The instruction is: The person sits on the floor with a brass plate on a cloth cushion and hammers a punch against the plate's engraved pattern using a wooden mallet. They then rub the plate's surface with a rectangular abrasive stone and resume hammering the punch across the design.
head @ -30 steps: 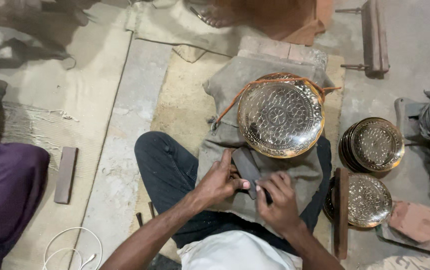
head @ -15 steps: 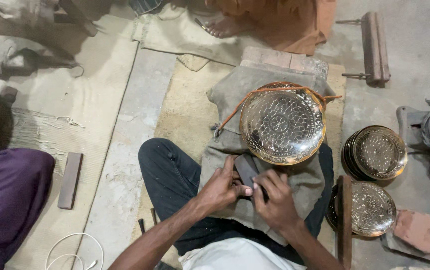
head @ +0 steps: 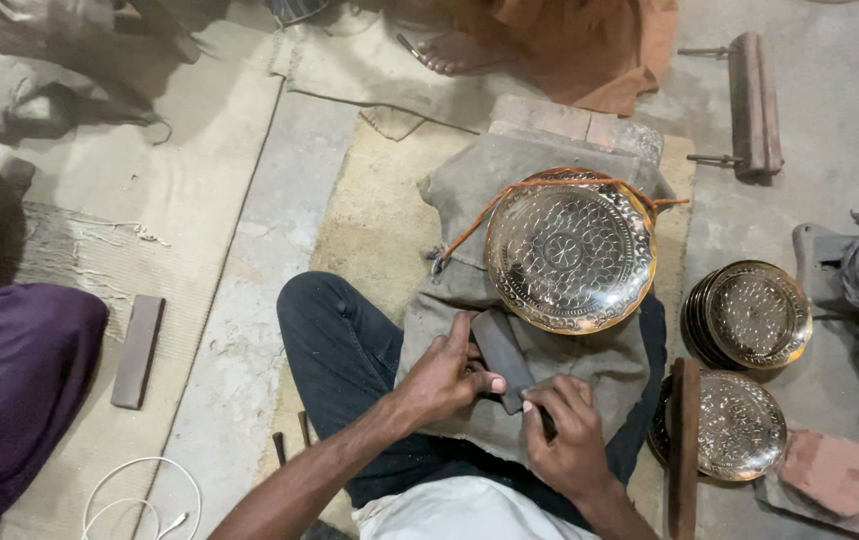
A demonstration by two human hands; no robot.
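My left hand (head: 447, 378) grips a dark flat sharpening stone (head: 501, 349) that rests on the grey cloth (head: 509, 170) over my lap. My right hand (head: 571, 435) is closed around a thin dark tool whose tip meets the stone's lower end. Just beyond the stone lies a large engraved brass plate (head: 571, 250), held on the cloth by an orange cord (head: 509, 197).
A stack of smaller engraved plates (head: 755, 312) and another plate (head: 739, 425) lie to my right, beside a wooden bar (head: 684, 440) and a brick (head: 834, 470). A wooden block (head: 137, 350) and white cable (head: 139, 490) lie left. A person's foot (head: 449, 52) shows at top.
The view has shifted slightly. My hands have stayed on the stone and tool with small movement of the right hand against the stone.
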